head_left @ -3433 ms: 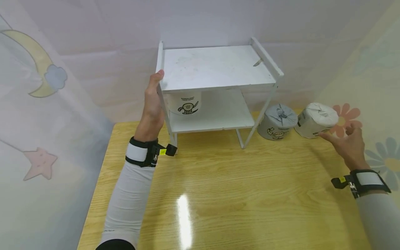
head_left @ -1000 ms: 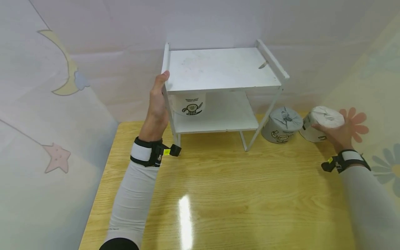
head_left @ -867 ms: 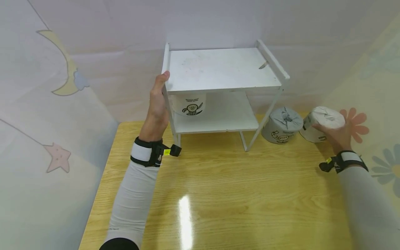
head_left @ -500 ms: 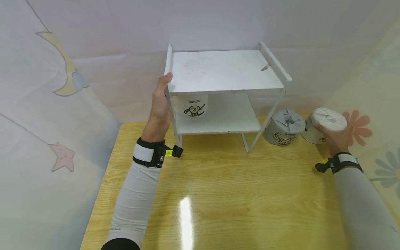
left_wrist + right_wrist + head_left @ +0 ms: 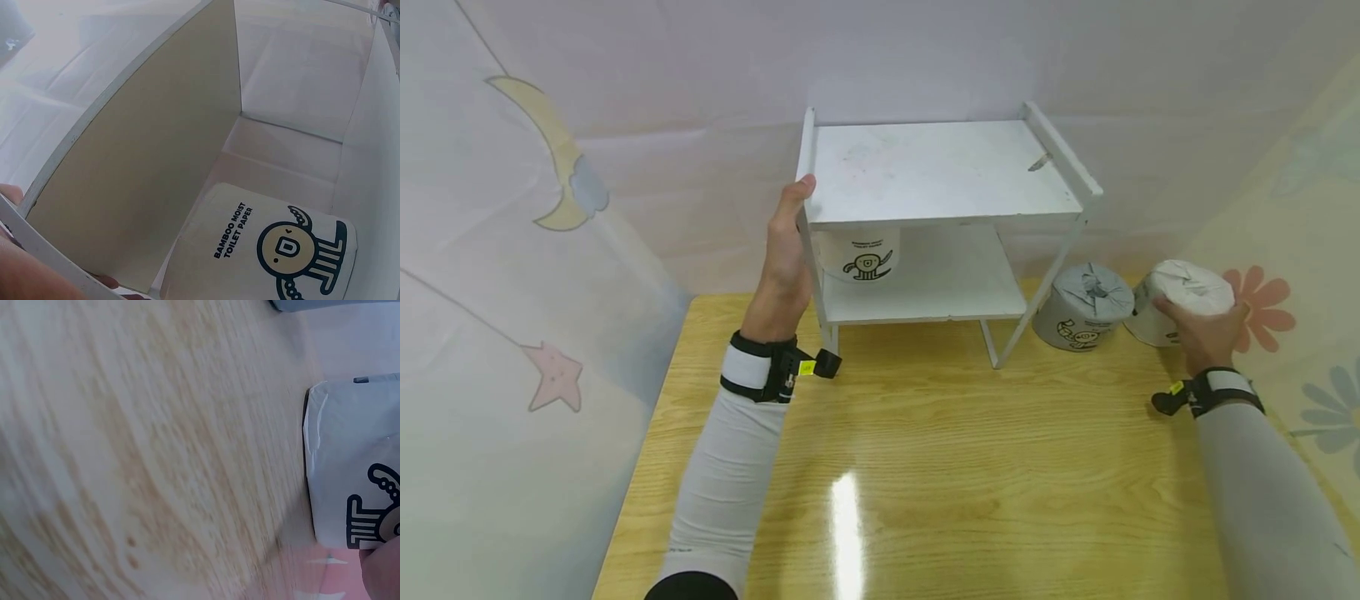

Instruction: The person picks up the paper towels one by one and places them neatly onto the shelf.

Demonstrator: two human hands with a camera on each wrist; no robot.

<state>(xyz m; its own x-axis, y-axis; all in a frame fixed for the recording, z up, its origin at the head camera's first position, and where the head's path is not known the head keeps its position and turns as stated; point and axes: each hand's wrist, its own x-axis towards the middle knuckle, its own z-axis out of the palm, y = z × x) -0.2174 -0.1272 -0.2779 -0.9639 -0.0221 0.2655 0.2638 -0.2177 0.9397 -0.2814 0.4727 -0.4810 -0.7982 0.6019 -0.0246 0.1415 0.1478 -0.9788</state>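
Observation:
My left hand (image 5: pixel 784 258) grips the left side frame of a white two-tier shelf (image 5: pixel 940 171), its thumb over the top edge. Under the top board, at the left of the lower tier, sits a white-wrapped toilet roll (image 5: pixel 859 257); the left wrist view shows the printed wrapper (image 5: pixel 250 244) close up. On the right, my right hand (image 5: pixel 1210 333) holds another white toilet roll (image 5: pixel 1186 285), thumb on its near side and far fingers hidden behind it. In the right wrist view this roll (image 5: pixel 347 456) stands at the wood surface, with a fingertip at its edge.
A grey-wrapped toilet roll (image 5: pixel 1081 315) stands between the shelf's right leg and the held roll. The wooden table (image 5: pixel 940 467) stretches in front. Behind is a pale cloth backdrop (image 5: pixel 917 58), and a printed side panel (image 5: pixel 1315 208) rises close to my right hand.
My right hand has moved left from beside the white roll and taken hold of it. The left hand keeps its grip on the shelf. The head view has shifted slightly.

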